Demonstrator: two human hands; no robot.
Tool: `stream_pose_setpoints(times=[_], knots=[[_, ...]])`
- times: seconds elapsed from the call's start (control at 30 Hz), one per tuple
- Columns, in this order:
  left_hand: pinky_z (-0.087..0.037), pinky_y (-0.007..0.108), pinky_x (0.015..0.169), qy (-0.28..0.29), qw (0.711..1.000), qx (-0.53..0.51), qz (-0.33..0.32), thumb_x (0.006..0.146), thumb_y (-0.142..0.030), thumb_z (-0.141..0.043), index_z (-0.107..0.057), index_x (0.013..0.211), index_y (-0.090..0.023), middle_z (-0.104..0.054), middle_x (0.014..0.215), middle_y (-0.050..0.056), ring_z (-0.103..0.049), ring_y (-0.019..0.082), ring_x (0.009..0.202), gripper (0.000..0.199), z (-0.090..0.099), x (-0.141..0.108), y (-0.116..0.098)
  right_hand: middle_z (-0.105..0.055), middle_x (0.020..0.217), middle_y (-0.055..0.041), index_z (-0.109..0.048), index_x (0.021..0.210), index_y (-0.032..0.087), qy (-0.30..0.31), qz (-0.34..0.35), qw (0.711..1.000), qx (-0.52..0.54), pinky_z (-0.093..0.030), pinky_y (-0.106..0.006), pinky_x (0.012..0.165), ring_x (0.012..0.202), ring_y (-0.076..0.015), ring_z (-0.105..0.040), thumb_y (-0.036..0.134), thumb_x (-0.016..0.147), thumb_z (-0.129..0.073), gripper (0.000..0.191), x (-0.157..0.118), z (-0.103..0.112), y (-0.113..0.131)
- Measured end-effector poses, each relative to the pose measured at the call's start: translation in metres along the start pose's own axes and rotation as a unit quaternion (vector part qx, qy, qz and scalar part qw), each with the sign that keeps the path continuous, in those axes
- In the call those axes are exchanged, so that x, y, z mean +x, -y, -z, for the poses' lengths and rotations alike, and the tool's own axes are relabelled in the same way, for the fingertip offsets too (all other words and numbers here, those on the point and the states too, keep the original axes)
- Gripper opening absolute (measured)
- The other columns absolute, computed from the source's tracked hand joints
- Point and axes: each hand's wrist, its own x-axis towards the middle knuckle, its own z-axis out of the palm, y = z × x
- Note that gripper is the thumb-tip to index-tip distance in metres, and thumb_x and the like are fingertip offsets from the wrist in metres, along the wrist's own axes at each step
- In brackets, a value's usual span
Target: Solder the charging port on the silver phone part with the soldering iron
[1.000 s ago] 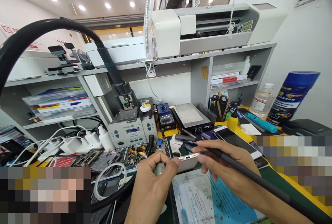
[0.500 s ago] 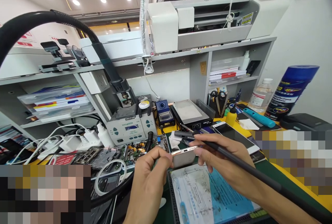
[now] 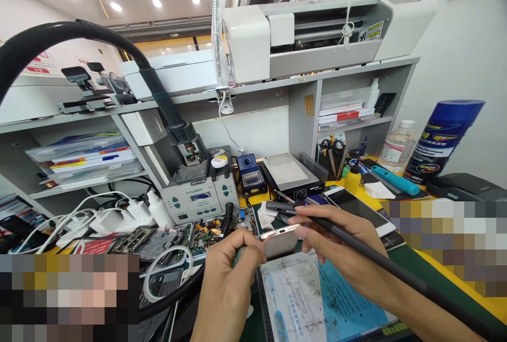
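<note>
A smartphone [image 3: 279, 246] is held up on edge, its bottom end with the charging port turned toward me. Pinched at the phone's left corner, my left hand [image 3: 233, 273] has its thumb and index finger closed. My right hand [image 3: 344, 249] grips the right corner between thumb and fingers. A long black rod-like tool [image 3: 368, 252] also runs through the right hand, its front end beyond the fingertips. Below the phone lies a stained blue-and-white printed sheet [image 3: 309, 294]. The phone's far side is hidden.
Behind the hands stand a grey rework station [image 3: 198, 199], a small blue soldering unit [image 3: 251, 174] and a flat heating plate [image 3: 293, 170]. Circuit boards [image 3: 212, 231] lie at left. A white phone [image 3: 360, 212], a yellow bottle [image 3: 352, 178] and a spray can [image 3: 443, 141] are at right.
The fingers of my left hand have shifted slightly at the phone's corner. The phone and right hand stay almost in place, and the view has moved a little.
</note>
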Motion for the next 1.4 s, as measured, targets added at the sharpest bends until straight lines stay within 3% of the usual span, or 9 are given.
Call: stream_pose_setpoints(times=[0.53, 0.83, 1.07, 1.4], knots=[[-0.011, 0.025, 0.051, -0.037, 0.999, -0.020, 0.019, 0.080, -0.040, -0.068, -0.053, 0.065, -0.020, -0.022, 0.052, -0.010, -0.014, 0.008, 0.051, 0.029, -0.001, 0.000, -0.003, -0.082, 0.102, -0.0047, -0.077, 0.116, 0.031, -0.007, -0.009, 1.000, 0.013, -0.057, -0.021, 0.049, 0.064, -0.0136, -0.073, 0.033, 0.092, -0.077, 0.024, 0.000, -0.001, -0.001], [-0.014, 0.021, 0.044, -0.044, 0.998, -0.043, 0.005, 0.082, -0.028, -0.070, -0.061, 0.070, -0.018, -0.032, 0.050, -0.009, -0.021, 0.006, 0.046, 0.018, 0.006, 0.021, -0.006, -0.082, 0.096, -0.0072, -0.075, 0.116, 0.022, -0.026, -0.005, 0.998, 0.053, -0.055, -0.024, 0.043, 0.061, -0.0167, -0.074, 0.034, 0.089, -0.080, 0.030, 0.016, -0.009, -0.002], [-0.014, 0.020, 0.038, -0.009, 0.993, -0.104, 0.051, 0.074, -0.020, -0.071, -0.042, 0.060, -0.020, -0.028, 0.057, -0.009, -0.018, 0.004, 0.043, 0.033, 0.005, 0.043, -0.021, -0.080, 0.093, -0.0038, -0.075, 0.117, 0.020, -0.033, -0.008, 0.998, 0.057, -0.055, -0.024, 0.042, 0.059, -0.0147, -0.073, 0.029, 0.084, -0.084, 0.036, 0.027, -0.011, -0.006], [-0.013, 0.020, 0.035, -0.016, 0.990, -0.118, 0.072, 0.071, -0.009, -0.066, -0.047, 0.060, -0.018, -0.028, 0.057, -0.008, -0.018, 0.004, 0.042, 0.023, -0.001, 0.050, -0.036, -0.077, 0.089, -0.0012, -0.077, 0.113, 0.026, -0.035, 0.011, 0.998, 0.060, -0.053, -0.026, 0.040, 0.059, -0.0156, -0.072, 0.022, 0.087, -0.081, 0.026, 0.029, -0.010, -0.012]])
